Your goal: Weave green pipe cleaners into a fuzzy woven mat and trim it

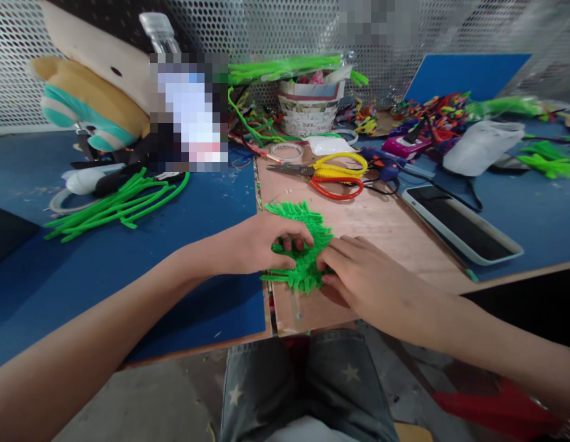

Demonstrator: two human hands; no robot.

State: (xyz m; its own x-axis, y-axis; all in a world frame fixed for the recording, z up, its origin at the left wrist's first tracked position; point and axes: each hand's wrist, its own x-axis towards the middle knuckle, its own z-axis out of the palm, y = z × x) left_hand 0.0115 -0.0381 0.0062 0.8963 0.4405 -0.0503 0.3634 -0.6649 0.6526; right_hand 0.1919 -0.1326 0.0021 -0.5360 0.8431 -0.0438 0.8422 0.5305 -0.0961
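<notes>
A bushy mat of bright green pipe cleaners point(312, 261) lies on the wooden board, with short strands sticking out along its edges. My left hand point(266, 242) rests over its left side, fingers curled and thumb held apart from them, with green strands showing in the gap. At the mat's right edge, my right hand point(353, 264) has its fingers and thumb closed on the strands; the exact grip is partly hidden. Beyond the hands lie scissors point(321, 172) with one yellow and one red handle, blades pointing left.
Loose green pipe cleaners point(123, 205) lie on the blue tabletop at left. A phone point(464, 224) rests at right, near a glue gun point(381, 166). Behind stand a woven basket point(307, 110), a plush toy point(91, 104) and a clear bottle point(158, 31).
</notes>
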